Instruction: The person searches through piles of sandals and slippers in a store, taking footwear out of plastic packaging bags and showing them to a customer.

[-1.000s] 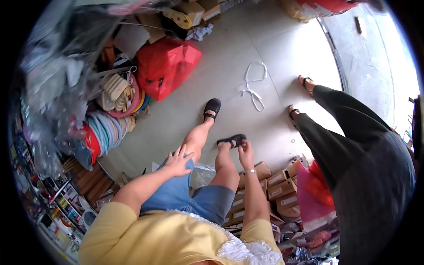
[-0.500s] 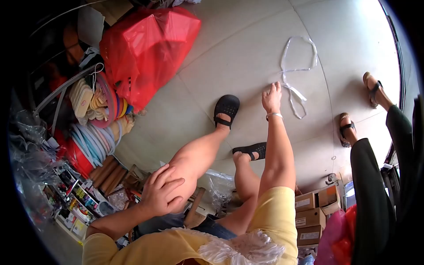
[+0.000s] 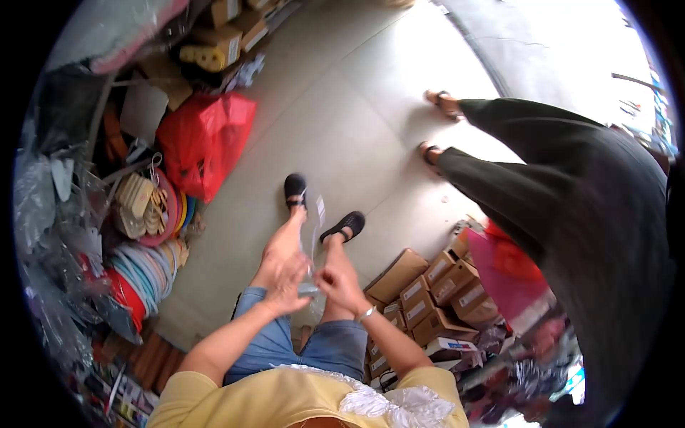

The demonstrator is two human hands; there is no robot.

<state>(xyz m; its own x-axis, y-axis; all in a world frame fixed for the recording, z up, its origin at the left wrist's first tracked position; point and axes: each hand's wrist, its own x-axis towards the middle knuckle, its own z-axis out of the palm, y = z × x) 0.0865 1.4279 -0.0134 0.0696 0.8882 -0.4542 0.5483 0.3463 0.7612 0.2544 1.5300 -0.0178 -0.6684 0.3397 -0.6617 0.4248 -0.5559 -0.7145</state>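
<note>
Raised off the floor since the earlier frame, the pale strap [image 3: 320,208] now trails from between the hands, near the knees. Its loose length could snag on the black shoes [image 3: 344,227], or slip if the right hand [image 3: 339,287] relaxes its narrow pinch; the left hand [image 3: 287,287] has fingers partly spread, their hold unclear through blur. Lengthwise, the strap runs near to far, its free end pointing far, between the shoes.
</note>
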